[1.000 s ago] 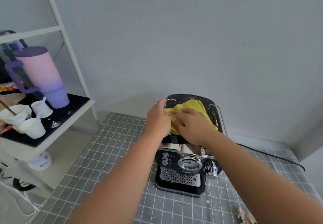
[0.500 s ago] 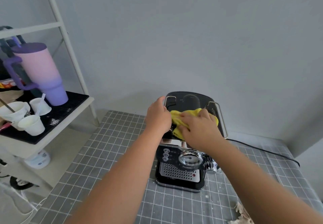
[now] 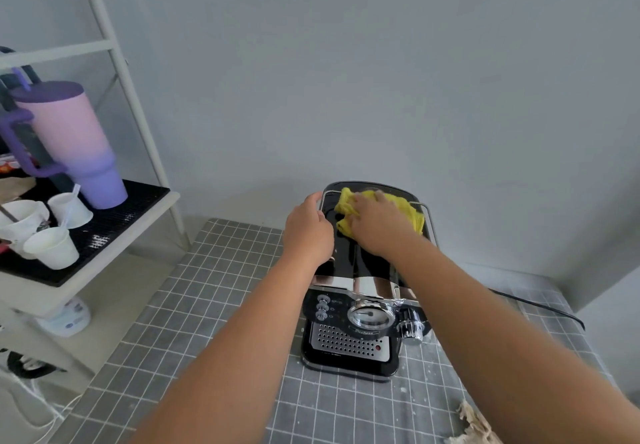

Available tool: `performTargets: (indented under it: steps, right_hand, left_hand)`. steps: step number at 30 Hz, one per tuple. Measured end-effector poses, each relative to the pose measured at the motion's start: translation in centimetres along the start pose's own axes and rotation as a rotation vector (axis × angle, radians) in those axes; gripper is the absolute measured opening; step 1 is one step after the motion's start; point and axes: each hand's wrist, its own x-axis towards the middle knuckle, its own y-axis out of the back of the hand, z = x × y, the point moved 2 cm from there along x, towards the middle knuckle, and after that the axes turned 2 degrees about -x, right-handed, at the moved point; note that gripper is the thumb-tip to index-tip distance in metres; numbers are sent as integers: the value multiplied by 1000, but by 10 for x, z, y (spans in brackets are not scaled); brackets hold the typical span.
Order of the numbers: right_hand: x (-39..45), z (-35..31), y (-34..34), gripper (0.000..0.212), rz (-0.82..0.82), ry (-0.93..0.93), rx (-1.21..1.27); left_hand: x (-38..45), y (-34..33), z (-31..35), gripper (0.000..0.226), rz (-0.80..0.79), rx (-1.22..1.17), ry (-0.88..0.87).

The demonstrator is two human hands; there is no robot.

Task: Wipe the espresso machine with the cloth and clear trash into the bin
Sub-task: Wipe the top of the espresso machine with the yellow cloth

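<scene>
A black and chrome espresso machine stands on a grey gridded mat, its front facing me. A yellow cloth lies bunched on the machine's black top, toward the back. My right hand presses flat on the cloth, fingers spread over it. My left hand grips the top's left edge and steadies the machine. A scrap of torn pale trash lies on the mat at the bottom right. No bin is in view.
A white shelf unit stands at the left with a purple tumbler and three white paper cups on a black mat. A black power cord trails right from the machine. The wall is close behind it.
My right hand has pushed the cloth from the middle of the machine's top toward the back. My left hand stays on the left edge.
</scene>
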Motion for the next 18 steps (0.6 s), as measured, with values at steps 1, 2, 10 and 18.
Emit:
performTargets:
  steps: [1, 2, 10, 18]
  right_hand:
    - [-19, -4, -1, 48, -5, 41, 0]
    - [-37, -7, -3, 47, -5, 84, 10]
    - [-48, -1, -16, 45, -101, 366, 55]
    - [7, -2, -19, 50, -140, 369, -42]
  left_hand:
    - [0, 0, 0, 45, 6, -6, -4]
    - [1, -1, -1, 45, 16, -10, -8]
    - [5, -5, -8, 43, -8, -93, 35]
    - [9, -1, -9, 43, -43, -26, 125]
